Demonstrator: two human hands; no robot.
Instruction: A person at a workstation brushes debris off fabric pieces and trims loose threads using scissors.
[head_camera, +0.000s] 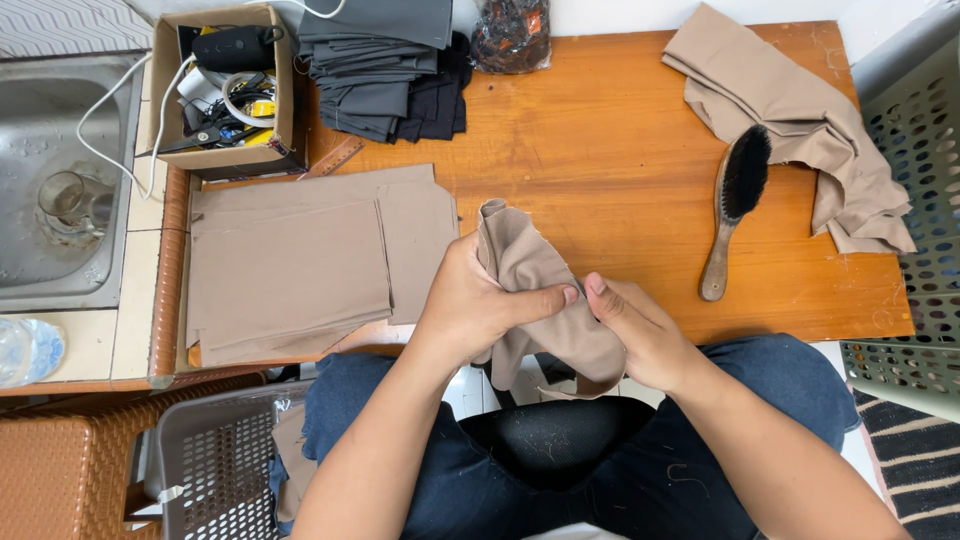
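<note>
While both forearms angle in from the bottom corners to meet at the table's near edge, the left hand (470, 305) clamps a bunched beige cloth piece (530, 290), thumb laid flat across the front w/ its tip aimed right and fingers wrapped behind. Facing it, the right hand (640, 335) pinches the same cloth lower down, thumb tip nearly touching the left thumb, fingers curled under the hanging fold. Cloth is held up off the wood, over the person's lap, its top puffed above the left knuckles and its tail drooping btwn the knees. Just left of the hands lies a flat stack of beige cut panels (290, 270) on the wooden table (600, 150). To the right, apart from the hands, rests a dark-bristled brush (735, 205) w/ wooden handle, touching a crumpled beige garment (800, 115). At the far edge sit folded grey and black fabrics (385, 75) beside a cardboard box (165, 90) of cables and tools. Steel sink (40, 180) at far left; grey plastic baskets (215, 460) by the person's left knee and at right.
</note>
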